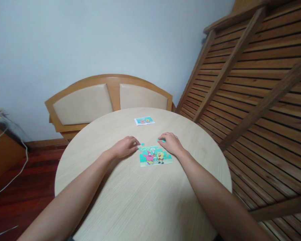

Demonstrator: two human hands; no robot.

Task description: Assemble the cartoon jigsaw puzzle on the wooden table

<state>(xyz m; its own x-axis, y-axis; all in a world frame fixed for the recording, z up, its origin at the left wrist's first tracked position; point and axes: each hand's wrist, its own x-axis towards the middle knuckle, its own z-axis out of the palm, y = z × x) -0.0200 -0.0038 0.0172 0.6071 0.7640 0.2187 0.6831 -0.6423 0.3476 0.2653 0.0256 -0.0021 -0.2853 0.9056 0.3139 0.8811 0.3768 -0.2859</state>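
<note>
A cartoon jigsaw puzzle (152,157), mostly assembled, lies flat on the round table (137,194) between my hands. It shows a pink starfish and a yellow sponge figure on teal. My left hand (125,146) rests at its upper left corner, fingers bent and slightly apart, the fingertips by the puzzle's edge. Just beyond those fingertips lies a small loose teal piece (142,144). Over the upper right edge, my right hand (172,143) has thumb and forefinger closed around a teal puzzle piece (161,140), partly covered by the fingers.
Farther back on the table lies a reference picture card (144,121) with the same cartoon. A padded wooden headboard (115,79) stands behind the table against the wall. Wooden slatted panels (253,83) lean at the right. A white cable (27,157) hangs at the left.
</note>
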